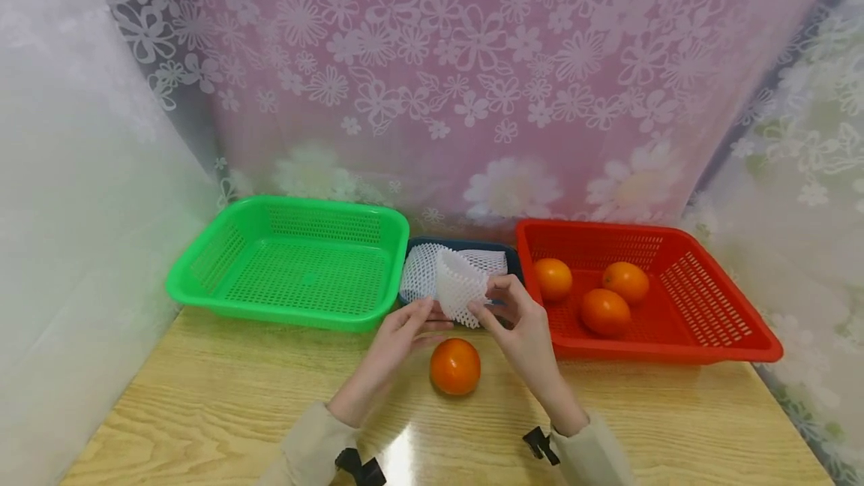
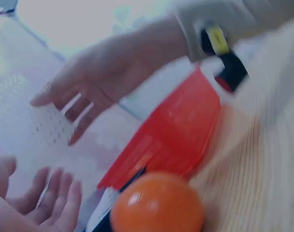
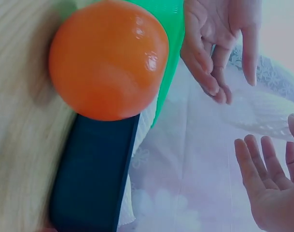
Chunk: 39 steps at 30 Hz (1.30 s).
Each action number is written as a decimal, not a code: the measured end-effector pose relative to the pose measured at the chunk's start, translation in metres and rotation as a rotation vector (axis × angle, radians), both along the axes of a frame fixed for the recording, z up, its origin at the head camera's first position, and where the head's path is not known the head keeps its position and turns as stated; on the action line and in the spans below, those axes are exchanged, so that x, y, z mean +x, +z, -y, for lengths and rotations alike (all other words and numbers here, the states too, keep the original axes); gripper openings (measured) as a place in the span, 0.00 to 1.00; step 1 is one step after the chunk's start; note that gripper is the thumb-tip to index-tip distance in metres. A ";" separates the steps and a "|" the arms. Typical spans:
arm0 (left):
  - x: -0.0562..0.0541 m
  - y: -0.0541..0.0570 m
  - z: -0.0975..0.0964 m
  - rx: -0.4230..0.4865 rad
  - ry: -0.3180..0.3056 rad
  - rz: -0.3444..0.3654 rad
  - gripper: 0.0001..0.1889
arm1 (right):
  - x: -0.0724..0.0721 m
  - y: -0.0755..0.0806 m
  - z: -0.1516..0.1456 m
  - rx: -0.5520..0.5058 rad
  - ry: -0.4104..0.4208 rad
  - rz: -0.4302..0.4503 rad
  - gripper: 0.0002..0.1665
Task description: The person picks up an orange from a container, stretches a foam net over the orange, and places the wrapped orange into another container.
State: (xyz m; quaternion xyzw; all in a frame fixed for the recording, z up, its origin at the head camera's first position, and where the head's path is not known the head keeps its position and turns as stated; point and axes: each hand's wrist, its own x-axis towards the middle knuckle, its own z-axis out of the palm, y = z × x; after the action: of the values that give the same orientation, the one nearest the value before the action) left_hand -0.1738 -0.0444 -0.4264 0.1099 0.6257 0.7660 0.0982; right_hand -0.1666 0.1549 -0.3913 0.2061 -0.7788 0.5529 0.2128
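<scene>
A white foam net sleeve (image 1: 460,287) hangs above a dark blue tray (image 1: 514,265). My right hand (image 1: 523,325) pinches its right edge between thumb and fingers; the left wrist view also shows this right hand (image 2: 105,72) holding the net. On the sleeve's other side, my left hand (image 1: 405,328) has its fingers extended close to the net. In the right wrist view, the left hand (image 3: 219,36) looks relaxed and apart from the net. An orange fruit (image 1: 455,367) sits on the table between both forearms, just nearer than the tray.
At the left stands a green basket (image 1: 283,315) with nothing in it. A red basket (image 1: 664,351) at the right holds three orange fruits (image 1: 605,312). More white foam nets (image 1: 420,270) lie in the tray. Behind everything hangs a pink flowered curtain (image 1: 432,81).
</scene>
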 end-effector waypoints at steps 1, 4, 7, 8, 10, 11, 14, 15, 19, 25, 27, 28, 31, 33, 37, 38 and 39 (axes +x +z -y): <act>0.001 0.000 -0.001 0.042 0.017 0.041 0.25 | 0.001 -0.001 0.001 0.010 0.006 -0.018 0.18; 0.001 -0.001 -0.003 0.140 0.075 0.119 0.29 | 0.003 -0.005 0.001 0.047 0.026 -0.042 0.19; -0.001 -0.003 -0.004 0.223 0.099 0.168 0.32 | 0.004 -0.009 0.002 0.091 0.047 -0.024 0.20; -0.001 -0.003 -0.004 0.245 0.094 0.182 0.33 | 0.005 -0.010 0.002 0.108 0.051 -0.012 0.20; -0.002 -0.005 -0.002 0.284 0.081 0.206 0.33 | 0.006 -0.011 0.002 0.126 0.055 0.006 0.19; -0.002 -0.006 -0.002 0.303 0.074 0.216 0.32 | 0.006 -0.012 0.002 0.128 0.055 0.013 0.19; -0.002 -0.007 0.000 0.330 0.063 0.231 0.31 | 0.006 -0.014 0.002 0.127 0.050 0.038 0.18; -0.002 -0.007 0.000 0.333 0.062 0.229 0.31 | 0.006 -0.014 0.002 0.126 0.048 0.046 0.18; -0.002 -0.007 0.000 0.352 0.084 0.245 0.29 | 0.006 -0.015 0.001 0.112 0.073 0.078 0.19; -0.003 -0.005 -0.001 0.391 0.114 0.264 0.26 | 0.005 -0.013 -0.003 0.036 0.175 0.176 0.18; -0.003 -0.004 -0.002 0.401 0.094 0.262 0.25 | 0.005 -0.013 -0.004 -0.001 0.195 0.224 0.13; -0.002 -0.004 -0.002 0.402 0.077 0.259 0.25 | 0.005 -0.013 -0.004 -0.017 0.205 0.248 0.12; 0.000 -0.003 -0.004 0.385 0.019 0.242 0.23 | 0.004 -0.015 -0.003 -0.040 0.233 0.318 0.15; 0.002 -0.003 -0.005 0.363 -0.016 0.230 0.21 | 0.004 -0.016 -0.003 -0.024 0.247 0.361 0.17; 0.005 -0.005 -0.009 0.317 -0.088 0.206 0.15 | 0.006 -0.019 -0.002 0.025 0.293 0.454 0.24; 0.005 -0.006 -0.010 0.297 -0.104 0.193 0.14 | 0.006 -0.019 -0.001 0.027 0.309 0.483 0.26; 0.005 -0.008 -0.010 0.281 -0.123 0.181 0.14 | 0.007 -0.020 0.000 0.026 0.325 0.514 0.27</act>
State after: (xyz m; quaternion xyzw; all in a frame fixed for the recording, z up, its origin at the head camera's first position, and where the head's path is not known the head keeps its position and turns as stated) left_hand -0.1685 -0.0340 -0.4343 0.0913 0.4932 0.8452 0.1844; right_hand -0.1599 0.1553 -0.4108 0.1843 -0.7708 0.6039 -0.0852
